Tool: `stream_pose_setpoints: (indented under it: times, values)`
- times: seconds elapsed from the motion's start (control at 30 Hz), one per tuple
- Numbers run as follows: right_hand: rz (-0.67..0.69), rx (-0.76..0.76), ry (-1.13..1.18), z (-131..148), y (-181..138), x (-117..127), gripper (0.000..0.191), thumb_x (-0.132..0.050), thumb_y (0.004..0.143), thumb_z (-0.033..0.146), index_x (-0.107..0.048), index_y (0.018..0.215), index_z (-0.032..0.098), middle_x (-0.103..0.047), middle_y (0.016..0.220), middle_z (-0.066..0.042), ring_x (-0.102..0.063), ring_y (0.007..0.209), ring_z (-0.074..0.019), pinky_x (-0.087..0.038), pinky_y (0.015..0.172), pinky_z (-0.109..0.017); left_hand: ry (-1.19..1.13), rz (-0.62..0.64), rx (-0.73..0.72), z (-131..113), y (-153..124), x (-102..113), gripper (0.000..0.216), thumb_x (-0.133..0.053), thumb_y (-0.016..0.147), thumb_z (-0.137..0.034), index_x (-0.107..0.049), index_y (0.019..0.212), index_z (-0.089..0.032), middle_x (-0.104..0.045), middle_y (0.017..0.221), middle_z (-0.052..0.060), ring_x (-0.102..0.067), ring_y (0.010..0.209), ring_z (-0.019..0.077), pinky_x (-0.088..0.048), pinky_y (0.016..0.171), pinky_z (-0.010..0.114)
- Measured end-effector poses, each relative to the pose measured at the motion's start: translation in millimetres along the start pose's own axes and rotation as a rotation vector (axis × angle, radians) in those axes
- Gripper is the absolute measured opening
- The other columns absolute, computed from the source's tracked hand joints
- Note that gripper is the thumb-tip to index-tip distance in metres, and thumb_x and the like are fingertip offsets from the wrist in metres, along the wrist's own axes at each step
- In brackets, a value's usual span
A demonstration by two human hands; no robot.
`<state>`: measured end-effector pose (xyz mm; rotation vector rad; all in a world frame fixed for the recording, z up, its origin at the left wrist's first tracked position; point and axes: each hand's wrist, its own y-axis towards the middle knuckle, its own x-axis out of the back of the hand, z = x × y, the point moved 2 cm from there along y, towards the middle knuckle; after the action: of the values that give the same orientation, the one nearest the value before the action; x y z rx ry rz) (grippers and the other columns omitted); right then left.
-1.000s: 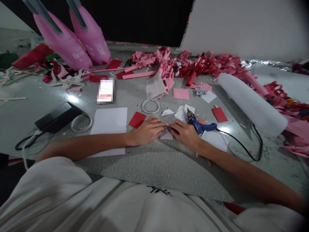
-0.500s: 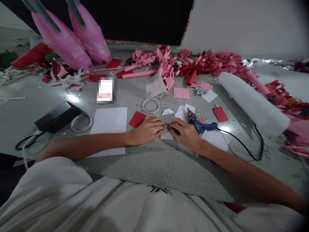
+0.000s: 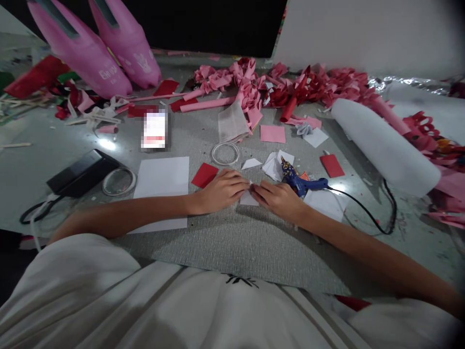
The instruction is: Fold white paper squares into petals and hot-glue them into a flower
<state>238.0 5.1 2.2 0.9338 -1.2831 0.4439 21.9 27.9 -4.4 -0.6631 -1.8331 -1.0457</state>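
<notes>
A small piece of white paper [image 3: 249, 198] lies on the grey tabletop between my hands. My left hand [image 3: 225, 190] pinches its upper left side, fingers close together. On the right, my right hand [image 3: 276, 196] is closed on the same paper, its fingertips nearly meeting those of the left. The paper's upper part is mostly covered by fingers. A red paper square [image 3: 204, 175] sits just behind my left hand. Beyond the right hand rests a blue glue gun [image 3: 302, 184], its tip pointing away. Next to it are cut white paper pieces [image 3: 273, 166].
A white sheet [image 3: 162, 179] lies partly under my left forearm. Behind are a white ring [image 3: 225, 153], a pink paper square [image 3: 272, 134] and a lit phone [image 3: 154, 130]. A white roll [image 3: 385, 145] lies right, and pink bottles [image 3: 98, 68] stand back left. The glue gun's cord [image 3: 358, 209] curves right.
The view has shifted slightly, so most things sit a little higher in it. Both hands stay on the small white paper, with the right fingers drawn slightly closer together.
</notes>
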Motion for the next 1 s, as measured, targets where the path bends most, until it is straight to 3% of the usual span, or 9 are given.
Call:
stream_pose_setpoints:
  times: [0.17,0.37,0.53,0.73,1.0]
  values:
    - [-0.045,0.028,-0.051,1.1,-0.9,-1.9,0.033,-0.046,0.109,0.024,-0.074,0.098,0.012,-0.069,0.082,-0.005,-0.053,0.059,-0.0115,-0.033,0.053,-0.03,0.08,0.073,-0.028,-0.8,0.4,-0.3,0.028,-0.051,0.107,-0.024,-0.069,0.127,-0.017,-0.073,0.125,0.008,-0.061,0.118,0.0255,-0.049,0.103,0.045]
    - [-0.095,-0.043,-0.033,1.5,-3.1,-3.8,0.04,-0.05,0.107,0.031,-0.067,0.073,0.015,-0.062,0.066,-0.002,-0.051,0.056,-0.0111,-0.03,0.053,-0.03,0.137,0.097,-0.054,-3.6,1.9,1.6,0.027,-0.051,0.106,-0.021,-0.068,0.126,-0.015,-0.071,0.125,0.01,-0.06,0.117,0.0266,-0.048,0.102,0.045]
    - [-0.056,-0.148,0.046,0.9,-2.6,-3.7,0.028,-0.051,0.106,0.031,-0.072,0.097,0.014,-0.07,0.078,-0.004,-0.06,0.064,-0.0127,-0.034,0.054,-0.028,0.112,0.109,-0.049,-3.1,1.0,2.7,0.028,-0.054,0.104,-0.018,-0.067,0.128,-0.014,-0.067,0.134,0.013,-0.058,0.126,0.0271,-0.049,0.104,0.045]
    - [0.023,-0.167,0.126,-1.3,-2.8,-5.4,0.028,-0.051,0.105,0.029,-0.072,0.097,0.014,-0.074,0.079,-0.006,-0.064,0.064,-0.0144,-0.035,0.056,-0.028,0.183,0.13,-0.052,-11.1,-4.0,6.0,0.033,-0.048,0.106,-0.018,-0.064,0.133,-0.009,-0.067,0.14,0.012,-0.057,0.132,0.0341,-0.05,0.103,0.051]
    - [0.046,-0.183,0.125,-0.8,-3.1,-5.4,0.026,-0.052,0.104,0.029,-0.073,0.106,0.015,-0.077,0.083,-0.007,-0.068,0.068,-0.0158,-0.037,0.058,-0.028,0.274,0.072,-0.105,-19.3,-12.7,6.4,0.026,-0.054,0.103,-0.016,-0.069,0.124,-0.011,-0.071,0.133,0.015,-0.066,0.125,0.0311,-0.053,0.101,0.048]
